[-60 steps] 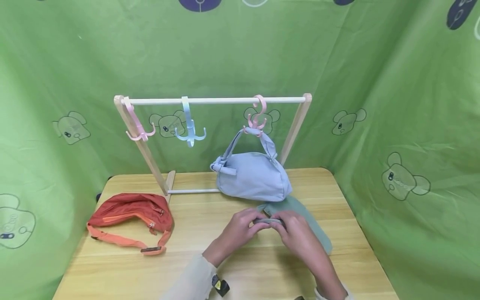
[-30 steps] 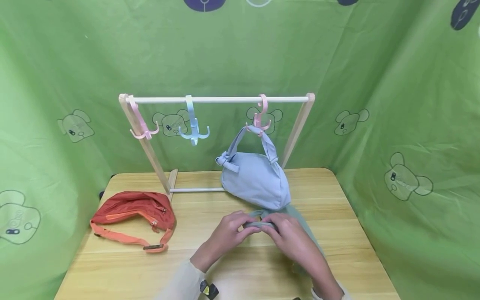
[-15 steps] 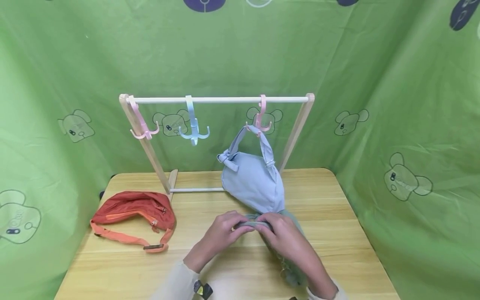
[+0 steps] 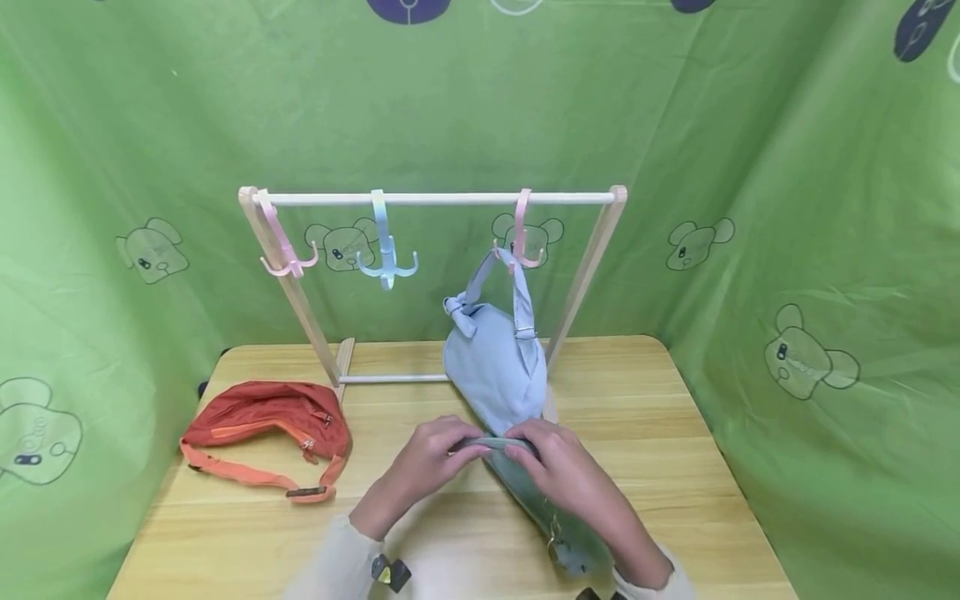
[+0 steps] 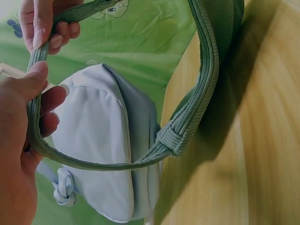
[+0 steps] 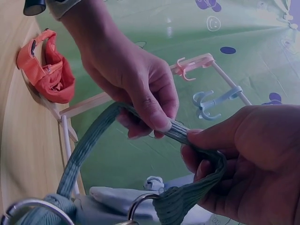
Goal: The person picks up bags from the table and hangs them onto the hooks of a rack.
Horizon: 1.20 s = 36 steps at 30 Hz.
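Left hand (image 4: 429, 460) and right hand (image 4: 564, 468), close together, pinch the strap (image 4: 497, 442), presumably spreading its loop; the green bag (image 4: 516, 485) hangs beneath them, the blue bag (image 4: 489, 358) beyond.

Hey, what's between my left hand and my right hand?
A short stretch of the green strap, pinched by the left hand and the right hand; the right wrist view shows it.

I count three bags (image 4: 525, 485) (image 4: 498, 362) (image 4: 300, 407) and three hooks (image 4: 287, 252) (image 4: 387, 254) (image 4: 520, 223), two pink and one blue. I also count one rack (image 4: 450, 199), one desk (image 4: 675, 467) and my two hands (image 4: 427, 458) (image 4: 562, 467).
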Tool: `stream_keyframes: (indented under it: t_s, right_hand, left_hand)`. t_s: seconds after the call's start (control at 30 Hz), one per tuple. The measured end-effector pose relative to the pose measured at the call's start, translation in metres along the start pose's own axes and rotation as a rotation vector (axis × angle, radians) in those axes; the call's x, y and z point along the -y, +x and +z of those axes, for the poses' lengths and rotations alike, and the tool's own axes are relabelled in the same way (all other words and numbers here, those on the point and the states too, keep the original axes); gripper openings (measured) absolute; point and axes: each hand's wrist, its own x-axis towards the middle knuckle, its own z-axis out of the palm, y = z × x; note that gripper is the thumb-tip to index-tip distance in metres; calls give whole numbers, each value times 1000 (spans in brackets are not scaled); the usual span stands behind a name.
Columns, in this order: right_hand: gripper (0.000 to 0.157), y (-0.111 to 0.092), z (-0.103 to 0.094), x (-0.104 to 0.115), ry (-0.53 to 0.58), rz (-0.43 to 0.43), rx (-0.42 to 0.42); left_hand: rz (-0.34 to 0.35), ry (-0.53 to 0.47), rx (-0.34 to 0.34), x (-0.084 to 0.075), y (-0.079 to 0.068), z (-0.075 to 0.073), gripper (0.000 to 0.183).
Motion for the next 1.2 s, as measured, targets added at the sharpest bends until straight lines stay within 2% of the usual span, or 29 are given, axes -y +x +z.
stream_keyframes:
  t_s: [0.1, 0.3, 0.63, 0.97, 1.2]
  right_hand:
    - [7, 2, -1, 0, 0, -24, 9]
    - [7, 6, -3, 4, 35, -20, 30]
    - [7, 13, -6, 12, 39, -18, -35]
    - [8, 20, -7, 15, 62, -39, -68]
    - [8, 26, -11, 18, 63, -46, -87]
  left_hand:
    - [-3, -4, 17, 0, -1, -6, 11]
    - [-2, 1, 37, 1, -1, -18, 12]
    - [35, 20, 0, 4, 6, -39, 10]
    - [8, 39, -12, 3, 7, -58, 9]
    - [10, 58, -10, 2, 14, -73, 7]
